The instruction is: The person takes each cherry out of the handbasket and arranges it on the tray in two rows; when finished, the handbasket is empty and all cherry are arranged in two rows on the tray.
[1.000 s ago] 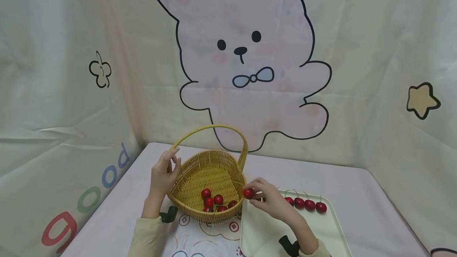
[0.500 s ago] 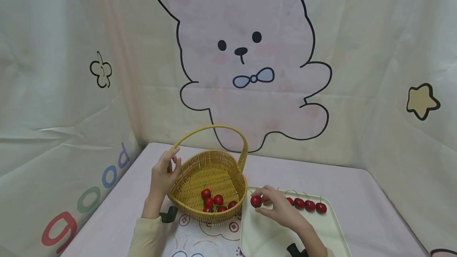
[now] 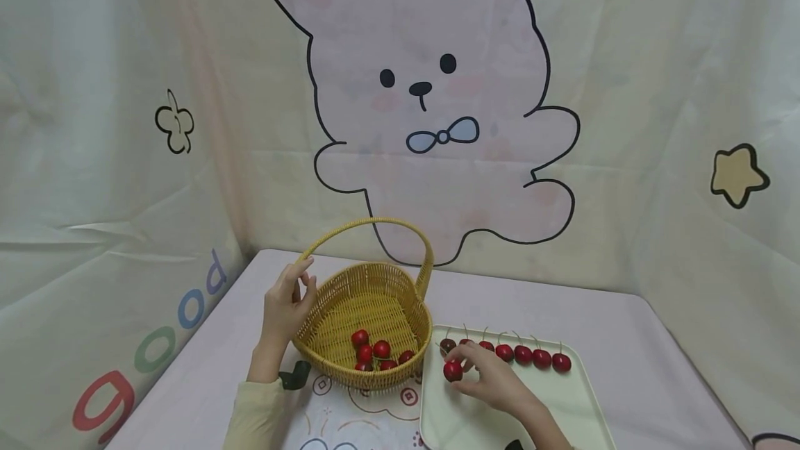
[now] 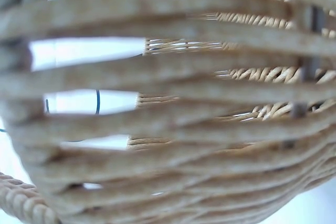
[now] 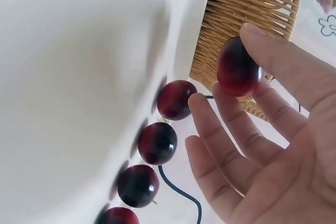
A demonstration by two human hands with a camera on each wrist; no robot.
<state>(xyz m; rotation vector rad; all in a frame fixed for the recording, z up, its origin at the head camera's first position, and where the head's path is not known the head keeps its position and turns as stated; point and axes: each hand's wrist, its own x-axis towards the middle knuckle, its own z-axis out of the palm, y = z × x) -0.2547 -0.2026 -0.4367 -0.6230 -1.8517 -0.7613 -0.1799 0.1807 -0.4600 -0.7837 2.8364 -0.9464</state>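
Observation:
My left hand [image 3: 288, 304] grips the yellow wicker basket [image 3: 312, 346] at the left end of its arched handle [image 3: 375, 221]. Several red cherries [image 3: 382, 349] lie inside, towards the front. In the left wrist view the basket's woven side [image 4: 173, 124] fills the picture and hides the hand. My right hand [image 3: 494, 377] is above the pale tray [image 3: 469, 426], pinching a cherry [image 3: 453, 371] between thumb and fingers. The right wrist view shows that dark red cherry [image 5: 236, 69] close up. Behind it, a row of cherries [image 3: 522, 355] with stems lines the tray's far edge.
The tray stands right of the basket, close against it. A white table [image 3: 531, 297] with a printed front part bears both. Behind hangs a cloth backdrop [image 3: 625, 123] with a cartoon rabbit, and cloth sides flank the table.
My right hand has moved from the basket's right rim to the right and nearer the front over the tray, carrying the cherry. More of the row's left end shows. My left hand stays put.

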